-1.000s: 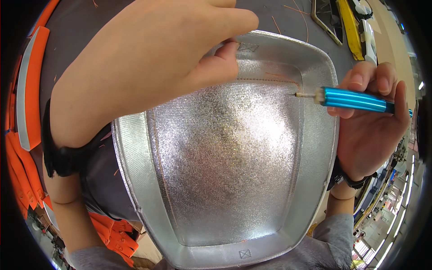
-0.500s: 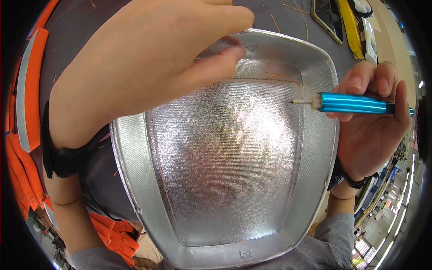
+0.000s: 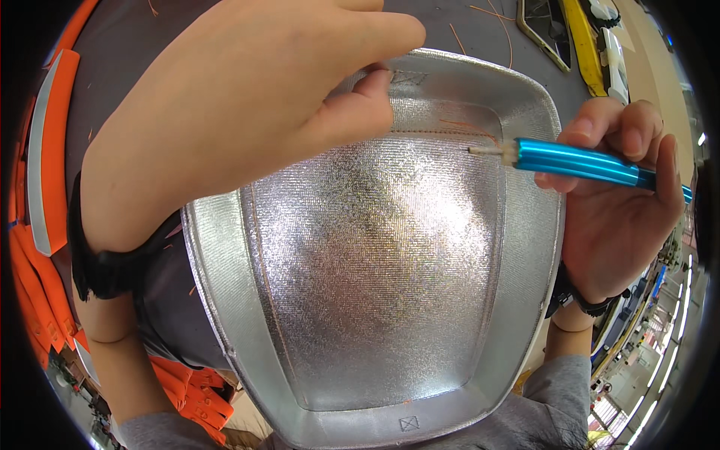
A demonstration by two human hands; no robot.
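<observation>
- A silver, tray-shaped fabric piece (image 3: 375,300) is held with its hollow side up, in the middle of the view, over a dark table (image 3: 120,60).
- Its far rim is gripped by the left hand (image 3: 277,82): the thumb (image 3: 356,116) is laid inside the wall, while the other fingers are partly hidden, so their exact hold cannot be told.
- A blue pen-shaped tool (image 3: 577,161) is held in the fingers of the right hand (image 3: 615,199), its thin metal tip pointed left, just below the far stitched seam (image 3: 435,133); whether the fabric is touched cannot be told.
- Near that tip, a loose orange thread (image 3: 461,124) is seen.
- At far right, a yellow-handled object (image 3: 583,45) is placed beside a dark, flat, rectangular device (image 3: 544,34).
</observation>
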